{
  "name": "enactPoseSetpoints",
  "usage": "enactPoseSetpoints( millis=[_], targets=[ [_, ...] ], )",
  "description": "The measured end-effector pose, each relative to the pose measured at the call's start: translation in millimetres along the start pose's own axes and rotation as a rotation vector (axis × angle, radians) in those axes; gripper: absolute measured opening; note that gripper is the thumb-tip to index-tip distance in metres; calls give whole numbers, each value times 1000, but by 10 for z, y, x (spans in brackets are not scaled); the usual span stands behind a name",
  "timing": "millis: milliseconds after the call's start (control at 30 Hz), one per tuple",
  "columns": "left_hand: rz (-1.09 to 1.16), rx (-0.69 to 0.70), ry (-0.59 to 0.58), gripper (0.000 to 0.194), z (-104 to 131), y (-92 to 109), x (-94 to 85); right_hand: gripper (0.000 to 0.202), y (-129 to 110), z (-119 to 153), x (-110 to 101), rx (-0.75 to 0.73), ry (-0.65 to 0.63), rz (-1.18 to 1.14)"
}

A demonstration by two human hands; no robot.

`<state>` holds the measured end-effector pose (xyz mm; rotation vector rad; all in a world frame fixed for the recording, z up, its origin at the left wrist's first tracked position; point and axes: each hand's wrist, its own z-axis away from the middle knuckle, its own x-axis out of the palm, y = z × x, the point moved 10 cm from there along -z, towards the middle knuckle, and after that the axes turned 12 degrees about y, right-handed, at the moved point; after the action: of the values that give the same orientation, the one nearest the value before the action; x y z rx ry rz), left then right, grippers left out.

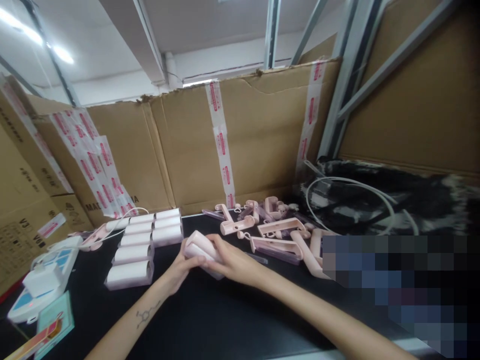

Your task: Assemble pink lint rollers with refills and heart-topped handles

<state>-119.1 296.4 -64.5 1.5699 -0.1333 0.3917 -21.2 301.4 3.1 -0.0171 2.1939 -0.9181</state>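
Observation:
Near the middle of the black table, both hands hold one pale pink and white cylindrical piece (202, 246) with a clear part under it. My left hand (183, 265) grips its left end, fingers closed round it. From the right, my right hand (228, 259) wraps its fingers and thumb about the other end. Left of the hands, several white rolls in clear holders (129, 271) lie in two columns. To the right is a loose pile of pink plastic frames (279, 245) with clear purplish parts.
On the left, a white power strip (63, 270) with a plug and cable lies by a teal booklet (60, 320). Cardboard (187, 150) walls the table's back. A black bundle with a white cable (352, 181) sits at the back right. The right front is pixelated.

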Motion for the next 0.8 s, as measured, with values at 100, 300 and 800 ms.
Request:
enactPoseSetpoints(
  millis=[100,300,800],
  targets=[
    [-179,103,3,67,-63,91,-103,47,-7,-39,-86,-2,11,-7],
    [-404,309,-182,81,-119,128,-58,50,9,-23,-19,-62,-97,202],
    [-727,312,-283,52,-23,3,88,20,1266,87,-2058,378,530,725]
  ],
)
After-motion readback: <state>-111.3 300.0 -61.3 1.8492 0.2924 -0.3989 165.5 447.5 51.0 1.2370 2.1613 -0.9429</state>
